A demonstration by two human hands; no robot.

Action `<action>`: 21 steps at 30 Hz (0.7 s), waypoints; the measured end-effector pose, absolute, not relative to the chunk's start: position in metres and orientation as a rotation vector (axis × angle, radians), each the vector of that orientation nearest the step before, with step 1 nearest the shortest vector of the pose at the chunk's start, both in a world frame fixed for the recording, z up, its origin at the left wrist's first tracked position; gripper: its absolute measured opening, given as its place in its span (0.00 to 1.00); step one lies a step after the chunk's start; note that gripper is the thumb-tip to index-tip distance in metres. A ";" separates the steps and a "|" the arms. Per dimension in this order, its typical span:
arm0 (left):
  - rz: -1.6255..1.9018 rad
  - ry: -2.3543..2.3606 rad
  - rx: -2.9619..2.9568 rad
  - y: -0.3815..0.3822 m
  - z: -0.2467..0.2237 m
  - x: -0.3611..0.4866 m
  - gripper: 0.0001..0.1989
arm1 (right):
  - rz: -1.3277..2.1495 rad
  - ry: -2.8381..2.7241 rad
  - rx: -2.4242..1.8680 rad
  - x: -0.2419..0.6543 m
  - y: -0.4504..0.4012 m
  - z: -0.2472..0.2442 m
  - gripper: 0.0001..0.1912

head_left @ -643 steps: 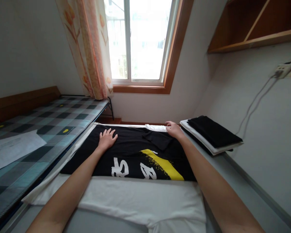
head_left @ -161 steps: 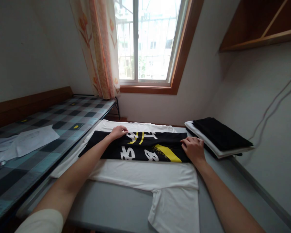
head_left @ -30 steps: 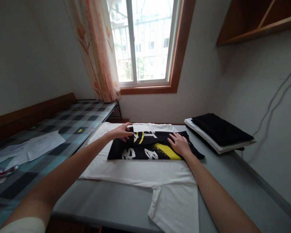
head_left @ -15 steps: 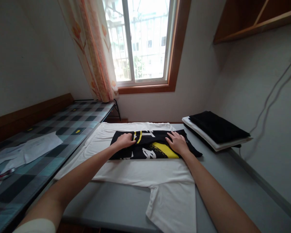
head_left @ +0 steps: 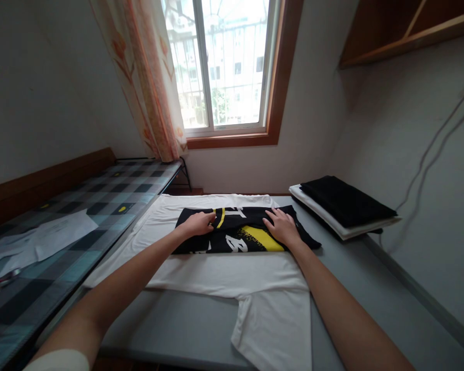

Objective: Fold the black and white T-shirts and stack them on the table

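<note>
At twelve o'clock, daylight is pouring through a brown-framed sliding window, a tulip-print curtain hanging at eleven. A checked mattress is lying at nine to ten o'clock beside pale walls, while a wooden wall shelf is jutting out at one to two.
</note>
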State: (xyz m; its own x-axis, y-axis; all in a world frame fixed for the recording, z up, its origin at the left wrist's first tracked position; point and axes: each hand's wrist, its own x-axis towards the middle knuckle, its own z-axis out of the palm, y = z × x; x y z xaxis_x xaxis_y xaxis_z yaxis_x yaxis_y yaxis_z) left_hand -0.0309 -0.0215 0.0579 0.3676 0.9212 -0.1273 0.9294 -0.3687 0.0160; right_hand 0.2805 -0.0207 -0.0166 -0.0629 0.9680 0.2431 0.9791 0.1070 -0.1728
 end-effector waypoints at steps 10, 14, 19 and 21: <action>0.115 1.768 2.469 -0.019 0.042 -0.030 0.08 | -0.032 -2.088 -1.927 0.280 -0.021 -0.015 0.26; 0.269 1.760 2.426 -0.022 0.038 -0.032 0.11 | -0.030 -2.089 -1.923 0.280 -0.021 -0.016 0.26; 0.546 1.821 2.353 -0.014 0.042 -0.053 0.15 | -0.037 -2.095 -1.916 0.281 -0.021 -0.017 0.27; 0.628 1.866 2.373 -0.009 0.041 -0.065 0.16 | -0.042 -2.097 -1.916 0.281 -0.020 -0.017 0.27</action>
